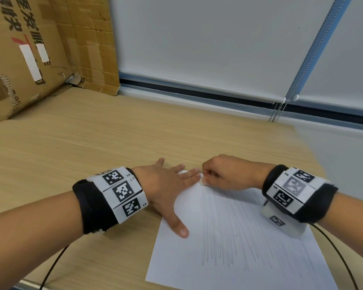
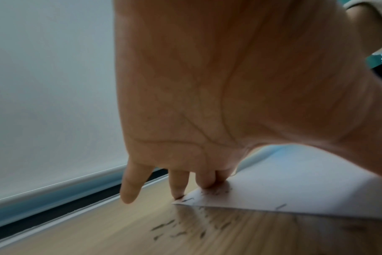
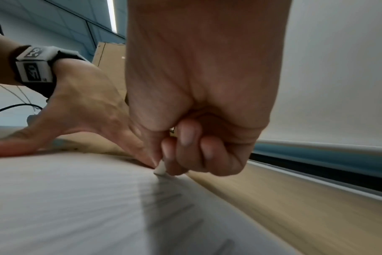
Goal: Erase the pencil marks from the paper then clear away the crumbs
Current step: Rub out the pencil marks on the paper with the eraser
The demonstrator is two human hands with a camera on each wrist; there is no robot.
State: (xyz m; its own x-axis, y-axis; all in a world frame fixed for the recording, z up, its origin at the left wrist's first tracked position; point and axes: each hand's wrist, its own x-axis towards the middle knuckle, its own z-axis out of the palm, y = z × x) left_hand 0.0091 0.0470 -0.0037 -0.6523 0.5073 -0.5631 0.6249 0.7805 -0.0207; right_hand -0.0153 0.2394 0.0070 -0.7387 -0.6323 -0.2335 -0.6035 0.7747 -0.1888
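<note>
At the centre of the head view, the right hand [image 1: 228, 174] curls into a loose fist and pinches a small white eraser [image 1: 202, 181] between thumb and fingertips, its tip pressed to the far edge of the paper [image 1: 228, 258]. Just left of it, almost touching, the left hand [image 1: 166, 185] lies flat with fingers spread, fingertips on the sheet's far corner and thumb pointing toward the lower part of the frame, pinning the sheet down. The paper fills the lower right of the view on a wooden table [image 1: 82, 143]; faint pencil marks [image 1: 224, 237] fan out from the eraser toward the bottom edge. In the left wrist view, dark crumbs [image 2: 175, 229] lie scattered on the wood at lower centre and on the sheet's corner just below the fingertips. Both wrists carry black bands [image 1: 111, 197] with coded tags, and thin black cables trail off the bottom of the frame. A cardboard box [image 1: 40, 49] leans at upper left, and a white blind [image 1: 218, 42] with a bead chain [image 1: 278, 113] covers the upper right.
</note>
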